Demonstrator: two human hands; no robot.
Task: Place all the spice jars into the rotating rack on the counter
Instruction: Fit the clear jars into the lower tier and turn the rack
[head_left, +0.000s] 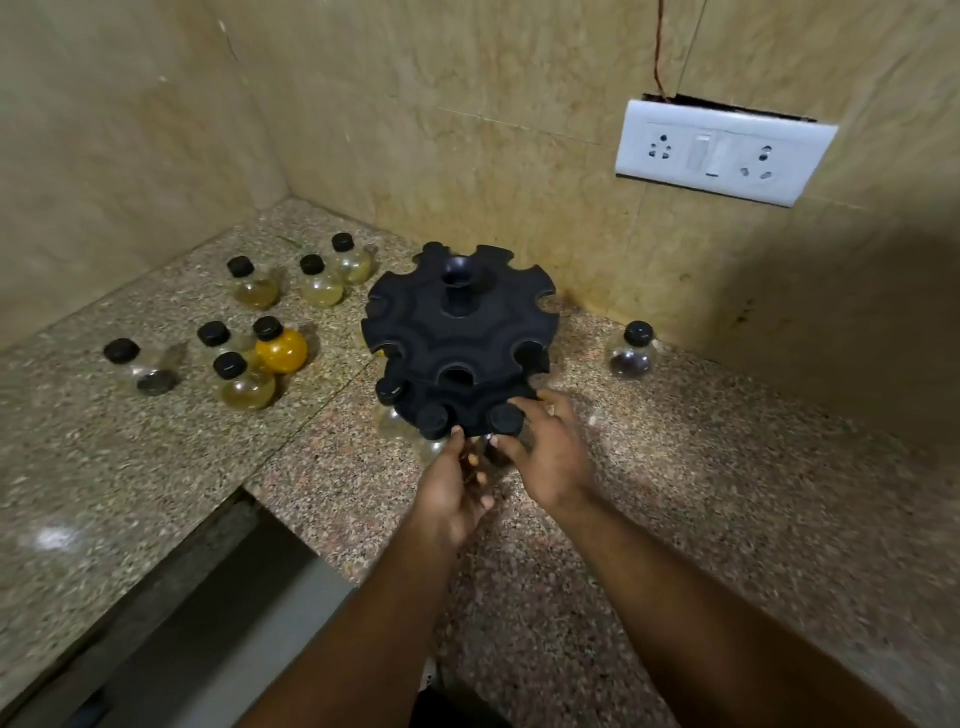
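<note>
A black two-tier rotating rack (460, 332) stands on the granite counter (675, 493) near the back wall. Three black-capped jars hang in its lower tier at the front: one at the left (390, 392), one in the middle (434, 422), one at the right (506, 418). My left hand (454, 491) and my right hand (550, 457) both grip the glass body of the right jar under the rack's edge. Loose round glass jars with black caps stand left of the rack, among them a bright orange one (280, 348). A single clear jar (631, 351) stands right of the rack.
Tiled walls close the corner behind and to the left. A white socket and switch plate (722, 153) is on the back wall at right. The counter's edge drops to a dark gap (208, 597) at lower left.
</note>
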